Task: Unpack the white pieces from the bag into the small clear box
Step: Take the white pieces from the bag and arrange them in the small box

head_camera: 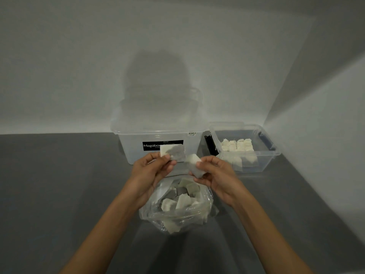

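- White pieces [177, 200] are lying heaped in the open bag [205, 212] at lower centre of the frame, its mouth gaping upward so that we are able to reach in freely.
- We are holding two more just above that mouth. Our left hand [152, 171] is pinching a flat piece [173, 153] between thumb and fingertips. Our right hand [217, 173] is gripping a chunkier piece [194, 165] the same way. Whether the two pieces are touching, we cannot tell.
- We are judging that we are lifting them like this to separate or check them ahead of the carry rightward.
- The small clear box [274, 153] is standing open-topped at right of centre, near the bag, keeping that carry short. Stacked pieces [237, 145] are sitting in tidy rows toward its back.
- The large clear box [128, 139] is standing behind our hands at centre. Its black label [152, 145] is reading "Megabox", with the flat piece covering its right part. The finer print and the barcode sticker [192, 133] on the rim are proving too small to read.
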### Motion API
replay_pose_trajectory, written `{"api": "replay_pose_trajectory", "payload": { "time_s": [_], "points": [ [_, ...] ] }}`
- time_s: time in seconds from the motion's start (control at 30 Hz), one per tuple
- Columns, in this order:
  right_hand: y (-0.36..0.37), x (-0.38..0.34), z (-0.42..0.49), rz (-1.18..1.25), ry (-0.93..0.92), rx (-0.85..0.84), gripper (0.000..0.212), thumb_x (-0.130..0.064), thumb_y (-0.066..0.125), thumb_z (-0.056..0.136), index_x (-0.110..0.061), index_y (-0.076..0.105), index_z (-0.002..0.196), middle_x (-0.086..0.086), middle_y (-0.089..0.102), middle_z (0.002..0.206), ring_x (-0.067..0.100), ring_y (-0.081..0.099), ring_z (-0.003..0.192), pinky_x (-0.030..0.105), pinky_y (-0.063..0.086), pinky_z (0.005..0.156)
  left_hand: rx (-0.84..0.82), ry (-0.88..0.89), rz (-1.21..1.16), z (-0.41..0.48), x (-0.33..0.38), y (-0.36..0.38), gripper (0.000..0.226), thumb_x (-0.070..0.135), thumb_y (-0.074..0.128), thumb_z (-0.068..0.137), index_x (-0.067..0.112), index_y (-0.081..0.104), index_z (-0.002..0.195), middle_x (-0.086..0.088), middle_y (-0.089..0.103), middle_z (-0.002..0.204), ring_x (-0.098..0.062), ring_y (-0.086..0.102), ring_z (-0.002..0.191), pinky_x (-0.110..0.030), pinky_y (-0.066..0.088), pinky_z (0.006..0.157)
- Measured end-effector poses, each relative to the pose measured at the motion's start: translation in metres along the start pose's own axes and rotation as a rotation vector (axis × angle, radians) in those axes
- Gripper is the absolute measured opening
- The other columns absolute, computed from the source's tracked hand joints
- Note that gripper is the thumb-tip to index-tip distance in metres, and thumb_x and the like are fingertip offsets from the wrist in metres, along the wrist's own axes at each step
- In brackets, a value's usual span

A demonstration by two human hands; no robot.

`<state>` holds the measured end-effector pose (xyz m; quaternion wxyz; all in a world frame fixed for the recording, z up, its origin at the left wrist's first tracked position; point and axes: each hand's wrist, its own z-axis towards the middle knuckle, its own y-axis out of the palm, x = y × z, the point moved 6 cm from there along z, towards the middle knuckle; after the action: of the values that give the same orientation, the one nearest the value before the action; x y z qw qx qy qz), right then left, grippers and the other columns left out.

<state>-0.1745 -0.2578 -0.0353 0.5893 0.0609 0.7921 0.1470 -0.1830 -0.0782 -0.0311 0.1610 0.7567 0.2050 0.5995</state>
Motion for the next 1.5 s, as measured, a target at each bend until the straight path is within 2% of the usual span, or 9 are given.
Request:
{"api": "replay_pose_trajectory", "payload": {
  "time_s": [0.17,0.3,0.5,0.67,0.87,1.0,1.1,1.23,1.5],
  "points": [
    [0.011,-0.012,-0.001,-0.216,-0.128,-0.055,0.016,0.002,0.061,0.088,-0.003,0.069,0.101,0.011,0.071,0.081,0.017,0.067,0.064,0.023,0.056,0.059,-0.008,-0.139,-0.274,0.001,-0.02,0.005,0.007,-0.004,0.057,0.088,-0.002,0.06,0.094,-0.015,0.072,0.087,-0.016,0.073,0.078,-0.022,0.059,0.072],
    [0.023,-0.021,0.001,-0.257,-0.189,-0.064,0.012,-0.004,0.066,0.086,0.001,0.071,0.095,0.014,0.071,0.079,0.015,0.067,0.062,0.021,0.055,0.06,-0.069,-0.196,-0.156,-0.001,-0.033,0.014,0.038,0.009,0.067,0.079,0.006,0.058,0.117,-0.01,0.07,0.098,-0.016,0.068,0.089,-0.026,0.057,0.076],
    [0.021,-0.034,0.006,-0.4,-0.2,-0.035,0.017,-0.009,0.07,0.084,0.0,0.072,0.098,0.012,0.072,0.086,0.013,0.067,0.061,0.019,0.055,0.058,-0.104,-0.261,-0.044,-0.005,-0.043,0.017,0.021,0.017,0.072,0.074,0.017,0.066,0.094,0.001,0.07,0.089,-0.013,0.066,0.09,-0.028,0.049,0.073],
    [0.021,-0.036,0.007,-0.426,-0.128,-0.112,0.009,-0.007,0.07,0.083,-0.001,0.073,0.089,0.003,0.072,0.081,0.007,0.066,0.066,0.018,0.051,0.056,-0.172,-0.3,0.003,-0.009,-0.046,0.021,0.025,0.019,0.073,0.073,0.017,0.066,0.097,0.002,0.069,0.088,-0.012,0.066,0.088,-0.029,0.049,0.076],
    [0.017,-0.054,0.004,-0.579,-0.241,-0.065,0.005,-0.005,0.073,0.081,-0.003,0.075,0.085,0.005,0.072,0.076,0.014,0.064,0.056,0.024,0.054,0.06,-0.323,-0.09,0.447,-0.006,0.0,0.022,0.048,0.035,0.075,0.074,0.028,0.059,0.119,0.004,0.068,0.113,-0.015,0.064,0.106,-0.034,0.049,0.092],
    [0.022,-0.062,0.002,-0.724,-0.361,-0.091,0.007,-0.009,0.074,0.081,-0.015,0.076,0.079,-0.012,0.068,0.071,0.019,0.066,0.056,0.036,0.059,0.067,-0.249,0.142,0.633,0.001,0.037,0.029,0.039,0.049,0.066,0.075,0.032,0.065,0.11,0.006,0.068,0.112,-0.009,0.064,0.102,-0.033,0.049,0.093],
    [0.025,-0.061,0.001,-0.683,-0.361,-0.152,0.006,-0.007,0.073,0.081,-0.01,0.076,0.086,-0.012,0.069,0.074,0.014,0.067,0.067,0.036,0.06,0.067,-0.237,0.234,0.653,0.004,0.044,0.036,0.024,0.034,0.07,0.078,0.015,0.073,0.093,-0.009,0.071,0.09,-0.015,0.064,0.085,-0.032,0.053,0.085],
    [0.014,-0.064,0.0,-0.515,-0.318,-0.155,0.021,-0.001,0.068,0.084,-0.014,0.073,0.101,0.008,0.068,0.093,0.013,0.066,0.081,0.026,0.057,0.066,-0.133,0.327,0.663,0.011,0.053,0.023,0.01,0.014,0.07,0.084,0.011,0.07,0.093,-0.023,0.068,0.081,-0.014,0.063,0.071,-0.027,0.053,0.073],
    [0.007,-0.073,-0.004,-0.629,-0.233,-0.245,0.035,0.003,0.065,0.085,-0.015,0.064,0.114,0.011,0.066,0.096,0.017,0.064,0.085,0.028,0.053,0.08,-0.217,0.293,0.906,0.014,0.039,0.022,0.021,0.0,0.06,0.088,0.013,0.073,0.079,-0.002,0.073,0.085,-0.016,0.069,0.083,-0.033,0.057,0.083]
  ]
}}
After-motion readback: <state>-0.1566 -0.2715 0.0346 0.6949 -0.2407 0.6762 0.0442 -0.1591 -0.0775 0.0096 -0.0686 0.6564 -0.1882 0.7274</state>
